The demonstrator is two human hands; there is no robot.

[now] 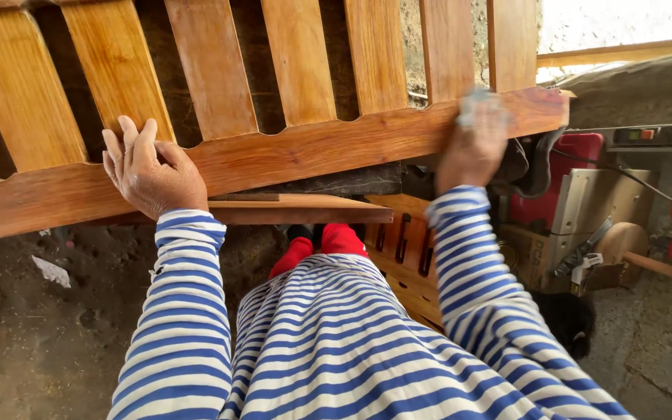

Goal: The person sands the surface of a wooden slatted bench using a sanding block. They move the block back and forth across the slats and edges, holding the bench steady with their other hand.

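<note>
A large slatted wooden frame (289, 152) of reddish-brown wood lies across the view, with several upright slats above a thick rail that has a scalloped upper edge. My left hand (149, 167) rests flat on the rail at the left, fingers together. My right hand (474, 144) is blurred and presses a small grey pad (480, 101), perhaps sandpaper, against the rail near its right end. Both arms wear blue-and-white striped sleeves.
A flat wooden board (297, 210) sticks out under the rail. A carved wooden piece (406, 249) lies below it. Red machines (585, 167) and a metal plate stand at the right, with a wooden handle (647, 260). Dirt floor (33, 334) lies at the left.
</note>
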